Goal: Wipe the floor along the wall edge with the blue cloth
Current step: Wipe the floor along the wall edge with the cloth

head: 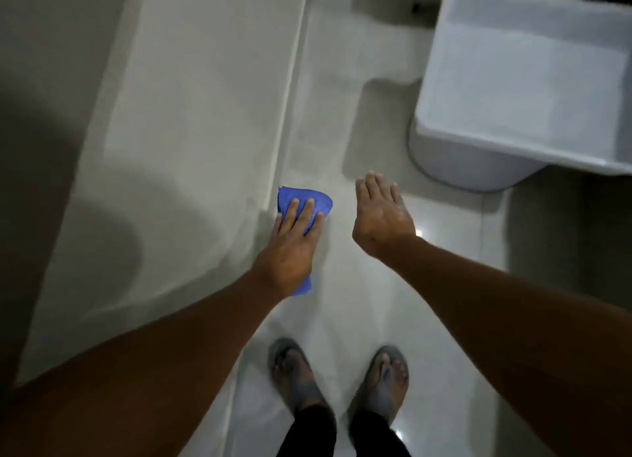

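A blue cloth (318, 202) lies on the pale tiled floor (342, 285), right against the foot of the wall (284, 131). My left hand (294, 248) presses flat on it, fingers spread over its top; a corner of cloth pokes out below the wrist. To the right, my right hand (381, 214) hovers over the floor with fingers straight and apart, holding nothing.
A white wall panel (191, 114) fills the left side, with a raised trim strip running up to the top. A large white plastic tub (523, 90) stands at the upper right. My two feet in sandals (338, 378) stand at the bottom centre.
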